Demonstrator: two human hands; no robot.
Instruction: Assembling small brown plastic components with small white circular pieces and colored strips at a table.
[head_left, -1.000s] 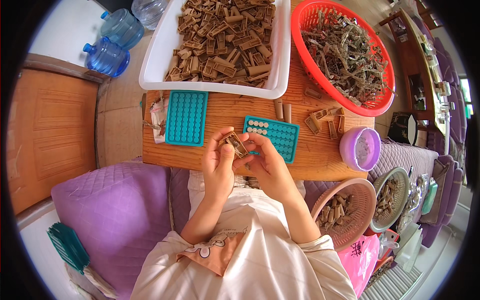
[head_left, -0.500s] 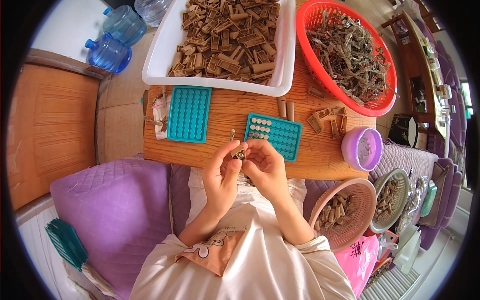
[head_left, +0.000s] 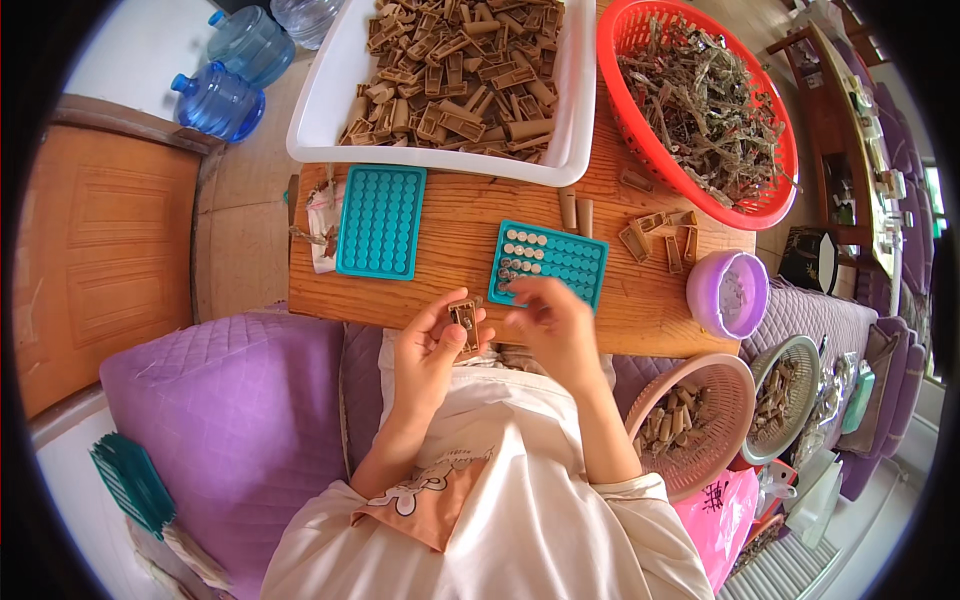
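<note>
Head cam looking down, so we've got our left hand [head_left: 432, 350] grasping a small brown plastic piece [head_left: 465, 325] between thumb and fingers, held up just at the near edge of the wooden surface [head_left: 450, 250]. Our right hand [head_left: 550, 325] is loosely curled with its fingertips over the near left corner of the teal tray [head_left: 555, 262], the one with little silver bits sitting in its first rows of holes; can't really tell if it's pinching anything, it's a bit blurred. A second teal tray [head_left: 380, 222] lies off to the left, well apart from both hands. Further back sits a white bin [head_left: 575, 120] full of the same brown pieces, and beside it a red basket [head_left: 640, 110] of tangled grey scraps. A few loose brown pieces [head_left: 660, 235] lie near a purple cup [head_left: 728, 295] on the right.
</note>
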